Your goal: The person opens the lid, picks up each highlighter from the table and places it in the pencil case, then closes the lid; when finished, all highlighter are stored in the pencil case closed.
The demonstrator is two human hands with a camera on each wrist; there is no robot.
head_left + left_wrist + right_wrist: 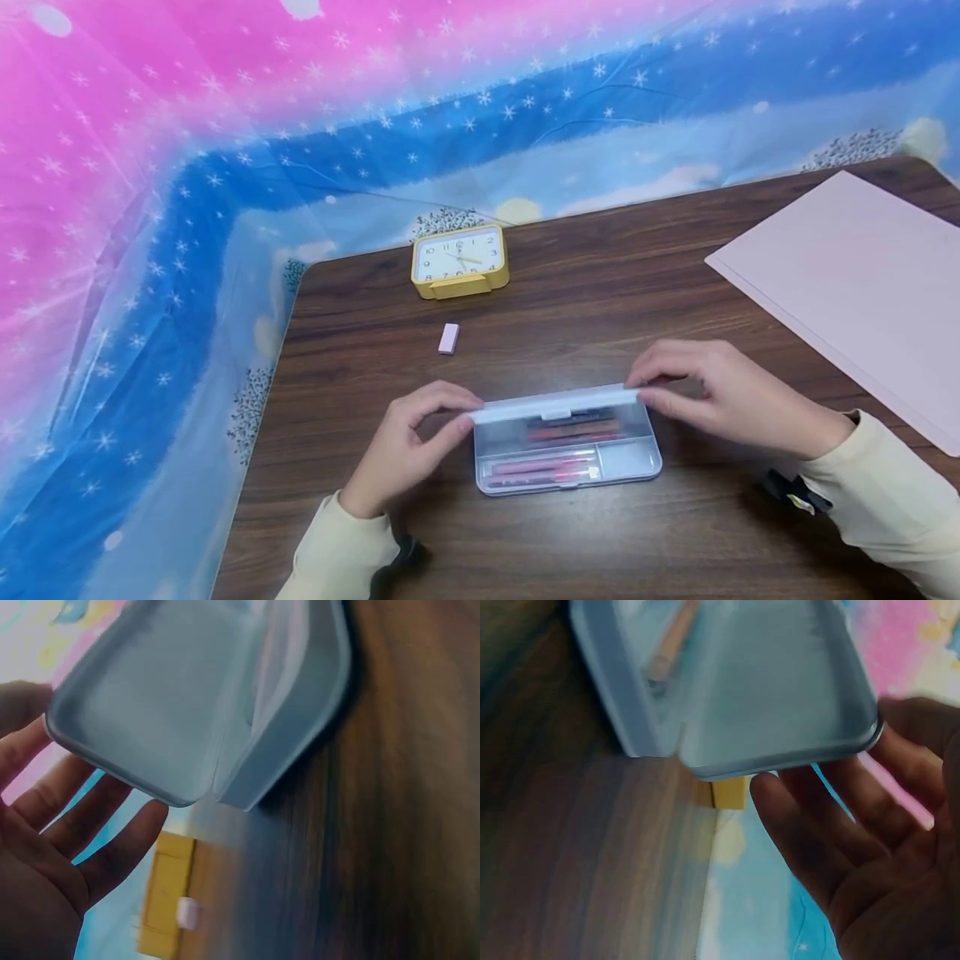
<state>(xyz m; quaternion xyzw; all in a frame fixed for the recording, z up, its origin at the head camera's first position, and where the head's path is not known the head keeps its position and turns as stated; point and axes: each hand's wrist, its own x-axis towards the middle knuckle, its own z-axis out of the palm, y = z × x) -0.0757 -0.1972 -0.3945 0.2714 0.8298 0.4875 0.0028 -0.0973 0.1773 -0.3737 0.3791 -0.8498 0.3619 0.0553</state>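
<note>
A clear, whitish plastic pencil case [487,489] lies on the table with its lid [150,697] tilted partly up. My left hand [408,442] pinches the lid's left end between thumb and fingers. At the opposite end, my right hand [712,398] grips the lid's corner the same way. Pink and red pens [540,468] lie in the long front compartment, and reddish-brown pencils [573,429] show behind the divider. In the right wrist view, one brown pencil [673,641] is visible inside the case.
A yellow alarm clock [460,257] stands near the table's back edge. In front of it lies a small pale pink eraser [448,338]. A large pale pink sheet [847,292] covers the right side of the wooden table [360,333]. A patterned cloth [375,125] hangs behind.
</note>
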